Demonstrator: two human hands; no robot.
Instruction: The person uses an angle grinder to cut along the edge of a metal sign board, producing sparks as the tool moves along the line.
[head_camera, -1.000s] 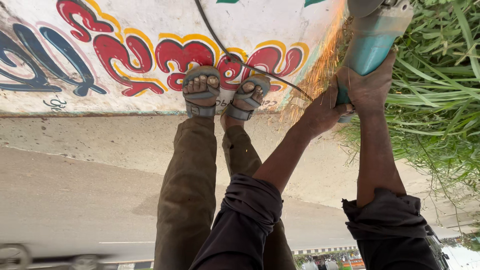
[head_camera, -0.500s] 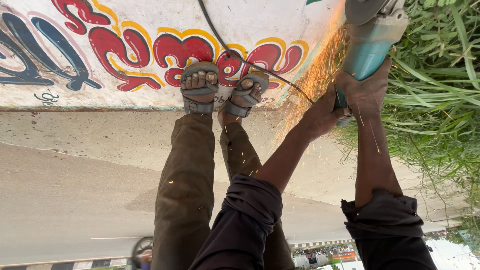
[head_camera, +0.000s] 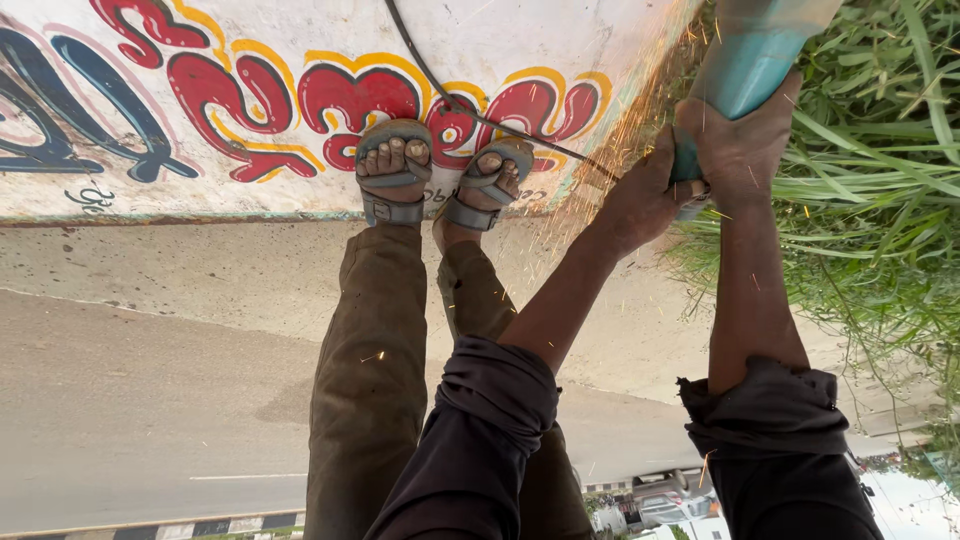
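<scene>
1. Two hands grip a teal grinder (head_camera: 752, 50) at top right, against the edge of a painted slab (head_camera: 300, 100).
2. Left hand (head_camera: 640, 200) wraps its lower end; right hand (head_camera: 738, 140) clasps the body.
3. Sparks (head_camera: 650, 130) spray beside them.
4. Sandalled feet (head_camera: 440, 175) stand on the slab, a black cable (head_camera: 450, 95) crossing it; grass (head_camera: 880, 200) lies right.

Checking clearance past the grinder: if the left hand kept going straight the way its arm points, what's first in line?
Likely the painted slab's edge, where sparks fly. The left hand points up and right beside the teal grinder it grips. Depth is unclear; grass lies just beyond.
</scene>
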